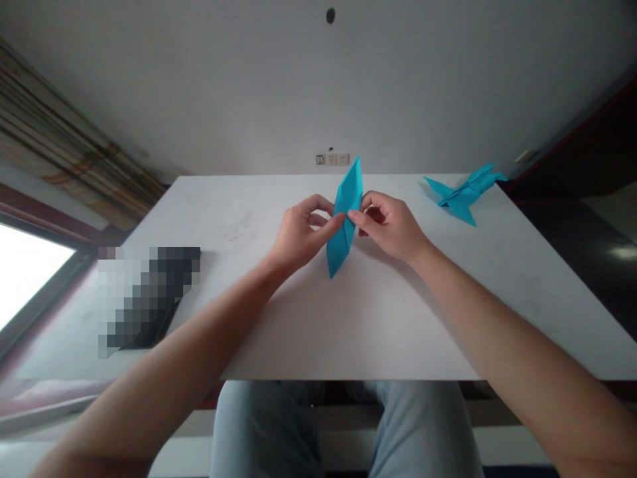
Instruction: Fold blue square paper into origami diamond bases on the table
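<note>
We pinch a long, thin blue folded paper (344, 219) over the middle of the flat white desk (209, 219). Our left grip (303, 232) and right grip (388, 226) are both clamped on it. Squeezing too hard could bend or rip it.

Folded paper (349, 194): smooth, matt blue sheet with crisp creases. Second paper model (462, 196): apparently the same stock, equally matt. Bench (378, 318): white top, smooth and matt, possibly laminate, with faint scuffs and smudges. Wall (209, 86): smooth matt paint. Wall socket (331, 159): pale plastic. Curtain (64, 126): streaked woven cloth. Jeans (263, 431): pale blue denim, matt.
</note>
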A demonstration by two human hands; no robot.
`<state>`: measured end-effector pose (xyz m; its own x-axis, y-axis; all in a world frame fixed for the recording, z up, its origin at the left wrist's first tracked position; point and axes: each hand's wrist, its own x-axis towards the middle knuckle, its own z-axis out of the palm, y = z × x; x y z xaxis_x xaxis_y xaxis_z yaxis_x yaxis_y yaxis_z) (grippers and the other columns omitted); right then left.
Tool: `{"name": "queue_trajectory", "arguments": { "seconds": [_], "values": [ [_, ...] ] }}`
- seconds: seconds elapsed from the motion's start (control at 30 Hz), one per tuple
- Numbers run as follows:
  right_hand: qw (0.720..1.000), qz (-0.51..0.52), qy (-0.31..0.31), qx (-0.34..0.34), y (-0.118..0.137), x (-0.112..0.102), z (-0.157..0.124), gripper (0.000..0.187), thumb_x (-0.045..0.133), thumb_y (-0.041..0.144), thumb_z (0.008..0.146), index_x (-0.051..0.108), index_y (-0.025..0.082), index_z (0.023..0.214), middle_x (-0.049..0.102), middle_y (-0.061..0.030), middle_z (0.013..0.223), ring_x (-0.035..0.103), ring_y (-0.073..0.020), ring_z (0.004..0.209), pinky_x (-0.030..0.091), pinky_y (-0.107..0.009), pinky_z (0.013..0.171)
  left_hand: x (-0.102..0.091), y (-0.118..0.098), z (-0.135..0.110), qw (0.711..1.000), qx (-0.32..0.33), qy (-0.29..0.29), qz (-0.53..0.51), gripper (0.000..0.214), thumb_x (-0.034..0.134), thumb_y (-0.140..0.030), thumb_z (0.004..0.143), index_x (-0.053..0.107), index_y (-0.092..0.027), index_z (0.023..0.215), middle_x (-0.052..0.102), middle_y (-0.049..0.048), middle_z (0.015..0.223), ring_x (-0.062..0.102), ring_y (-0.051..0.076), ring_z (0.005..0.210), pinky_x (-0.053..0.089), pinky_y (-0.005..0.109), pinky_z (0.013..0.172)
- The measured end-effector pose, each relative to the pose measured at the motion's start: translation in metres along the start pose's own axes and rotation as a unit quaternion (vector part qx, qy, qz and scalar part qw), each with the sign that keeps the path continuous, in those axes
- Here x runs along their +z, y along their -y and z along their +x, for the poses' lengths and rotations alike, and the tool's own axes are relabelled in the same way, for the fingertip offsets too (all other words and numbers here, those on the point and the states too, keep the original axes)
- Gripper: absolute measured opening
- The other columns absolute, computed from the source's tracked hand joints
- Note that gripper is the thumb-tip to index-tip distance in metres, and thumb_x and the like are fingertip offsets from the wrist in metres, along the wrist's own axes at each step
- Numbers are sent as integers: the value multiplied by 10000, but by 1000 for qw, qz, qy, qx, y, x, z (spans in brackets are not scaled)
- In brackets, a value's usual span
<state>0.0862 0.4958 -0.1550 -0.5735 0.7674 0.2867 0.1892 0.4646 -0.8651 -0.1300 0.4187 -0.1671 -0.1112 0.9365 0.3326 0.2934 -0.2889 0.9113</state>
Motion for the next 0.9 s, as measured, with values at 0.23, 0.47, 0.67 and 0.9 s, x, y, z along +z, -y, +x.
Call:
{"name": "queue_trajectory", "arguments": {
  "seconds": [0.23, 0.47, 0.67, 0.9],
  "values": [
    [998, -25, 12, -62, -1, 4, 1, 413, 905, 630, 953, 772, 239, 928, 787, -64, 1030, 689, -206, 809, 578, -349, 710, 1, -2, 0, 992, 86, -44, 79, 239, 897, -384, 1010, 722, -226, 972, 833, 15, 983, 792, 160, 826, 632, 283, 752],
    [998, 5, -12, -64, -5, 6, 3, 359, 907, 571, 982, 782, 235, 973, 764, -53, 987, 710, -211, 835, 581, -324, 669, -1, 14, 3, 963, 241, -33, 115, 148, 856, -167, 981, 730, -221, 1037, 833, 28, 1079, 803, 165, 979, 701, 297, 885],
    [995, 71, 26, -72, -3, 8, 1, 527, 837, 776, 1037, 740, 260, 994, 730, -32, 1013, 680, -177, 777, 527, -280, 552, -2, 13, 5, 948, 283, -59, 134, 74, 815, -202, 1075, 752, -232, 1101, 846, 58, 1155, 814, 187, 1040, 700, 329, 921],
    [985, -4, -25, -168, -8, 6, 5, 457, 815, 712, 1094, 734, 267, 1025, 720, -49, 1090, 672, -198, 888, 548, -306, 663, -6, 3, 3, 947, 280, -30, 152, 141, 800, -377, 1143, 793, -237, 1140, 862, 116, 1303, 825, 264, 1240, 680, 459, 1102]
  ]
}}
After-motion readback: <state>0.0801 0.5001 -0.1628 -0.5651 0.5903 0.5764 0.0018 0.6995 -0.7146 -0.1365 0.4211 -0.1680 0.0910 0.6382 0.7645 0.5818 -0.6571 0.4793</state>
